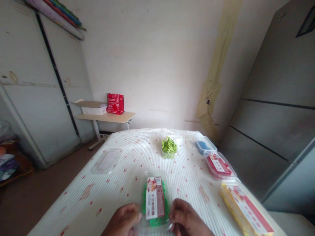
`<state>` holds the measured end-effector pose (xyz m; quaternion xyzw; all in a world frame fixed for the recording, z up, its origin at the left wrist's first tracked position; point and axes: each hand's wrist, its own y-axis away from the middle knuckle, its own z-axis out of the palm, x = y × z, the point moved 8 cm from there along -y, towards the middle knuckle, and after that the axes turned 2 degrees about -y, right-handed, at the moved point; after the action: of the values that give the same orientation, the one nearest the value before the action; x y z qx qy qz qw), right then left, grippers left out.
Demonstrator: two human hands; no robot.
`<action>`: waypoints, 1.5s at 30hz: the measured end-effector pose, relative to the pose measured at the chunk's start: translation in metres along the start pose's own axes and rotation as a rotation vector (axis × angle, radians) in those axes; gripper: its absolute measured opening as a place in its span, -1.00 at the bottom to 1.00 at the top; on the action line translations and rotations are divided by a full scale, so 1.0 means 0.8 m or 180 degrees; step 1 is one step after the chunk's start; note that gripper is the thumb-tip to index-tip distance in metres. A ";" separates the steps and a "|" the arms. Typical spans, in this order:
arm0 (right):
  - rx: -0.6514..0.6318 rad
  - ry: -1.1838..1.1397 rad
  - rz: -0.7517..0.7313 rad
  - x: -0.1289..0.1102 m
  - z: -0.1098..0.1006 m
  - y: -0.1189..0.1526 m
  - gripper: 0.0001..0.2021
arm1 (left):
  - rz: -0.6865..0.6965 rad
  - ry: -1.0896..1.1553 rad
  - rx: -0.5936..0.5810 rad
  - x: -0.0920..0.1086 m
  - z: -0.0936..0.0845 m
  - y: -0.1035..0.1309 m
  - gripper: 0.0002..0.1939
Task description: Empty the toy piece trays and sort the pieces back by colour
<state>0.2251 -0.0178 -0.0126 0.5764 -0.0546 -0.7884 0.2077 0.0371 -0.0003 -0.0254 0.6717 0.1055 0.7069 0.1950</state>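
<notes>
A: Entry one, in hand?
B: Green-filled container [155,198], label on top, seemingly lidded; near side of the table [118,186], centre. Left hand [126,218]: thumb and fingers gripping its left edge. Right hand [187,216]: likewise, right edge.
A: Opened so far?
B: Tub of lime-green pieces [169,149], uncovered, further back. Left of it, one clear lid or tray [108,160], which uncertain.
A: Still closed?
B: Apparently the first entry, red container [220,164] and yellow container [247,208]. Blue container [205,145]: cannot tell.
</notes>
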 end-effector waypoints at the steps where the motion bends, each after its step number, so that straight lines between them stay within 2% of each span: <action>1: 0.0101 -0.0027 -0.0028 -0.001 -0.007 0.001 -0.81 | 0.0002 0.0078 -0.0032 0.003 0.009 -0.001 -0.71; 6: 0.0721 -0.0058 -0.0156 -0.015 -0.056 0.013 -0.79 | 0.0100 0.0449 -0.0296 0.028 0.068 -0.018 -0.72; 12: 0.1515 -0.0539 -0.0761 -0.049 -0.122 0.028 -0.66 | 0.0245 0.0575 -0.0344 0.063 0.148 -0.064 -0.76; 16: 0.1678 -0.0783 -0.0961 -0.057 -0.135 0.022 -0.59 | 0.0260 0.0523 -0.0431 0.075 0.193 -0.097 -0.79; 20: 0.1716 -0.1057 -0.0910 -0.057 -0.139 0.009 -0.60 | 0.0276 0.0507 -0.0460 0.077 0.216 -0.123 -0.84; 26: 0.1840 -0.1315 -0.1085 -0.068 -0.151 -0.010 -0.69 | 0.0323 0.0593 -0.0544 0.078 0.230 -0.149 -0.83; 34: 0.2215 -0.1369 -0.1342 -0.091 -0.167 -0.054 -0.80 | 0.0483 0.0908 -0.0513 0.089 0.232 -0.172 -0.65; 38: 0.2318 -0.1337 -0.1420 -0.107 -0.176 -0.069 -0.83 | 0.0562 0.0931 -0.0504 0.082 0.216 -0.167 -0.64; 45: 0.2536 -0.1232 -0.1396 -0.132 -0.198 -0.092 -0.89 | 0.0628 0.0863 -0.0599 0.069 0.171 -0.145 -0.68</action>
<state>0.3800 0.1145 0.0048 0.4520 -0.2668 -0.8240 -0.2135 0.1871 0.1121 -0.0127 0.5562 -0.0020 0.8133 0.1708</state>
